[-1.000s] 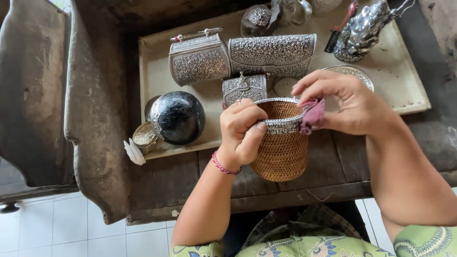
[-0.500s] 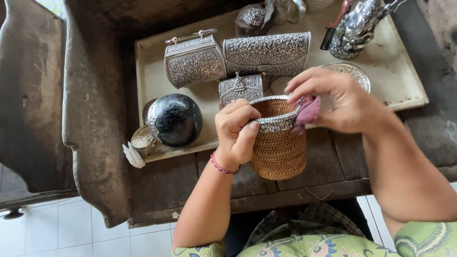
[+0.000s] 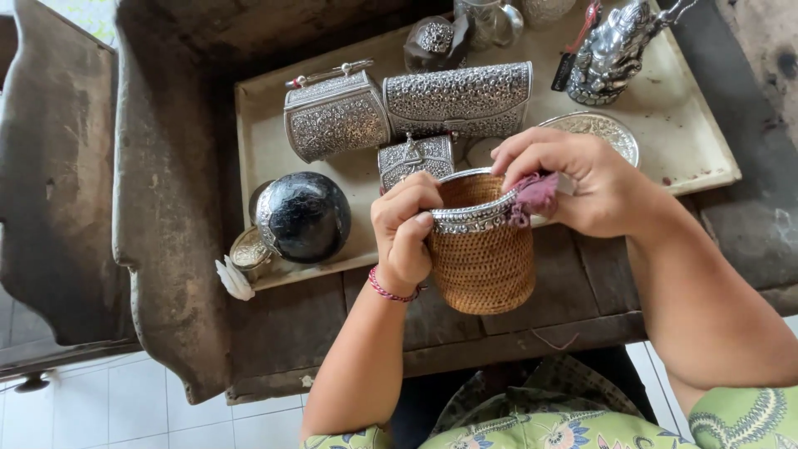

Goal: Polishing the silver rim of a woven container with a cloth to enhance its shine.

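Observation:
My left hand (image 3: pixel 407 229) grips the side of a brown woven basket (image 3: pixel 484 264) with an embossed silver rim, holding it upright above the wooden table's front edge. My right hand (image 3: pixel 582 183) pinches a small purple cloth (image 3: pixel 532 195) against the silver rim on the basket's right side. The basket's inside is partly hidden by my fingers.
A cream tray (image 3: pixel 266 150) holds two embossed silver clutch boxes (image 3: pixel 457 100) (image 3: pixel 332 116), a small silver box (image 3: pixel 414 158), a dark round pot with silver rim (image 3: pixel 303 216), a silver dish (image 3: pixel 598 129) and a silver figurine (image 3: pixel 611 50). A worn wooden ledge (image 3: pixel 166 208) runs along the left.
The basket and both hands have stayed almost in place; my right hand has shifted the cloth slightly along the rim.

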